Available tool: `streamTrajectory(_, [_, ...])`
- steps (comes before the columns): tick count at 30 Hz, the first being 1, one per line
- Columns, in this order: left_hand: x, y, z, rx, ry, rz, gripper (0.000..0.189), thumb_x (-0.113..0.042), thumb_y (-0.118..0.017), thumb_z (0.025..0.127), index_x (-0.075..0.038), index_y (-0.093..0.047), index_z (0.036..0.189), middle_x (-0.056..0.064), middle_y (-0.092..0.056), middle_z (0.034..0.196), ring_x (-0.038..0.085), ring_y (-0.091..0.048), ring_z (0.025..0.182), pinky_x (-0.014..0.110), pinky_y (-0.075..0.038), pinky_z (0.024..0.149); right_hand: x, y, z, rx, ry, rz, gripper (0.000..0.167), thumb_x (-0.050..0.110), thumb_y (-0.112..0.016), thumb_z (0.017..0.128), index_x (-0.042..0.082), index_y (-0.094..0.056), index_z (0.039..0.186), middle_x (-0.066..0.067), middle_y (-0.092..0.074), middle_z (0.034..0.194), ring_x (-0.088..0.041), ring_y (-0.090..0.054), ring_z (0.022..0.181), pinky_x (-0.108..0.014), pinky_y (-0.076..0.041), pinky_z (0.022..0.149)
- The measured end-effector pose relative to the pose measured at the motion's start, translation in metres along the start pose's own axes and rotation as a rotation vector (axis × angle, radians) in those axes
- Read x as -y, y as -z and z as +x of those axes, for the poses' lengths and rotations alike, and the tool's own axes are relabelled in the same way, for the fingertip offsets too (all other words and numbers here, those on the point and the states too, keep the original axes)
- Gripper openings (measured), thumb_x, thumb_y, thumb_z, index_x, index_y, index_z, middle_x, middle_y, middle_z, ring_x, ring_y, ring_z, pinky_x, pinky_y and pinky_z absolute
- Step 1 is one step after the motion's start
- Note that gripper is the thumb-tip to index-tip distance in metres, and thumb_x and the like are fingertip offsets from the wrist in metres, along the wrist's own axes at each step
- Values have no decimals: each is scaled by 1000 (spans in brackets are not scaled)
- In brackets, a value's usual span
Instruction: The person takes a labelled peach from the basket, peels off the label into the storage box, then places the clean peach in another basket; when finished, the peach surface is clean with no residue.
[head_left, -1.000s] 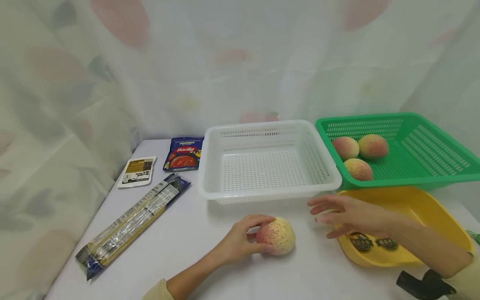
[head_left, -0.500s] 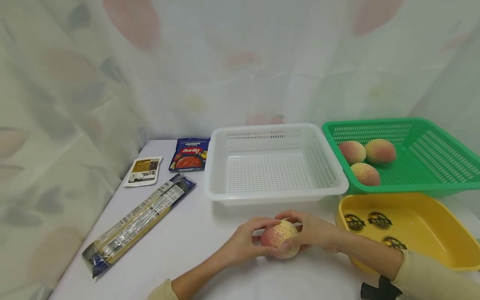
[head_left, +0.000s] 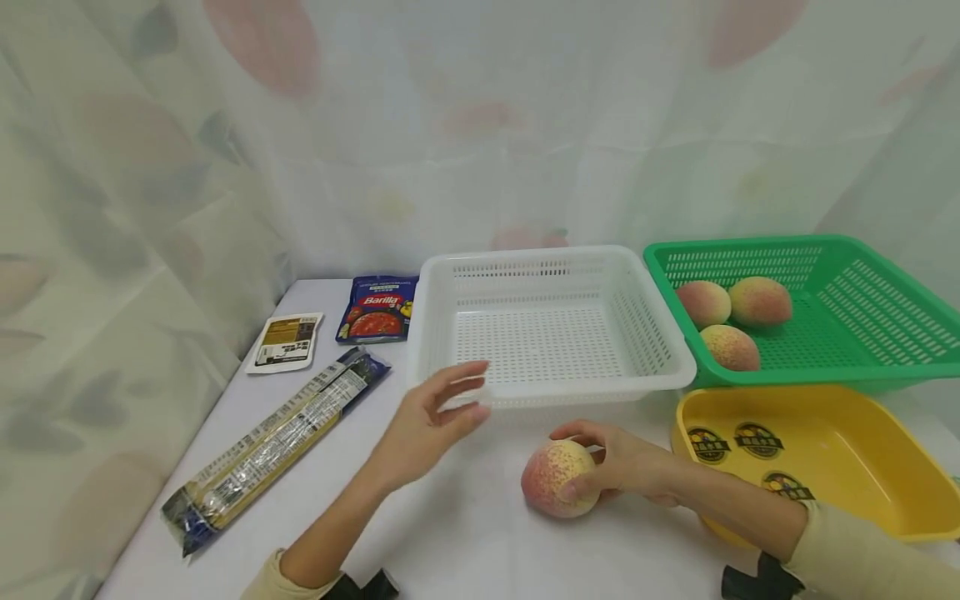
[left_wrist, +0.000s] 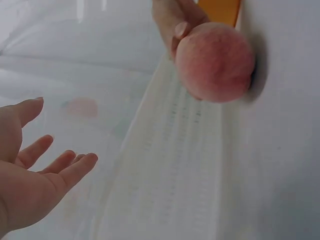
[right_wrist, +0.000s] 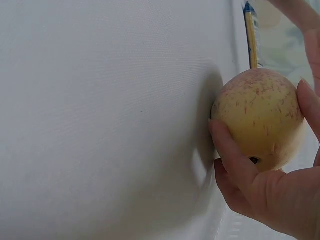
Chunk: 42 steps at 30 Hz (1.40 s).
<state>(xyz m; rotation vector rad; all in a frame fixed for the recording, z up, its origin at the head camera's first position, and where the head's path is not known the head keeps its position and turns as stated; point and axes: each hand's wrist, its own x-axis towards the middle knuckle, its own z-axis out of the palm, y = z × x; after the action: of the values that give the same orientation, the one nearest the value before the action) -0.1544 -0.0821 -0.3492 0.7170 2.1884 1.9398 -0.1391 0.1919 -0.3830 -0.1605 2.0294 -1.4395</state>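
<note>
A yellow and pink peach [head_left: 557,477] is at the front middle of the white table. My right hand [head_left: 626,462] grips it from the right, thumb on the near side and fingers round the far side. The right wrist view shows the peach [right_wrist: 260,112] between thumb and fingers. My left hand [head_left: 423,429] is raised to the left of the peach, fingers spread and holding nothing, near the front rim of the white basket [head_left: 555,385]. In the left wrist view the left hand [left_wrist: 40,172] is apart from the peach [left_wrist: 216,62].
A green basket [head_left: 832,371] with 3 peaches [head_left: 731,347] stands at the back right. Before it is a yellow basin [head_left: 847,442]. On the left lie a long pasta packet [head_left: 277,450], a blue Barilla pouch [head_left: 377,310] and a small white packet [head_left: 285,343].
My right hand has come in from over the yellow basin and taken hold of the peach. The left hand has let go of it and moved up and left.
</note>
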Motion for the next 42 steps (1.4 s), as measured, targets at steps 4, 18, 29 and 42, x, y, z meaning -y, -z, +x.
streamTrajectory(4, [-7, 28, 4, -137, -23, 6, 50, -5, -62, 92, -1, -44, 139, 10, -45, 141, 26, -44, 127, 29, -46, 93, 0, 0, 0, -6, 0, 1, 63, 4, -77, 76, 9, -50, 133, -13, -46, 126, -27, -53, 99, -40, -54, 74])
streamTrajectory(18, [39, 62, 22, -237, 282, 83, 58, -20, -64, 93, -14, -39, 146, 11, -30, 151, 31, -39, 131, 45, -39, 101, -3, 0, -3, -12, 1, 5, 62, 3, -76, 76, 9, -50, 132, -13, -47, 126, -27, -53, 98, -40, -54, 75])
streamTrajectory(29, [49, 51, 22, -189, 304, 28, 62, -18, -64, 93, -16, -36, 148, 9, -25, 153, 33, -46, 124, 37, -46, 93, -7, 6, -2, -28, -7, 17, 64, 10, -79, 77, 11, -51, 134, -12, -46, 130, -26, -55, 99, -40, -54, 75])
streamTrajectory(42, [48, 58, 17, -156, 293, 1, 64, -19, -63, 94, -15, -32, 149, 9, -21, 154, 32, -45, 125, 33, -45, 94, 52, 90, -61, 15, 224, -98, 66, 11, -71, 83, 13, -42, 141, -18, -45, 134, -34, -56, 102, -40, -52, 82])
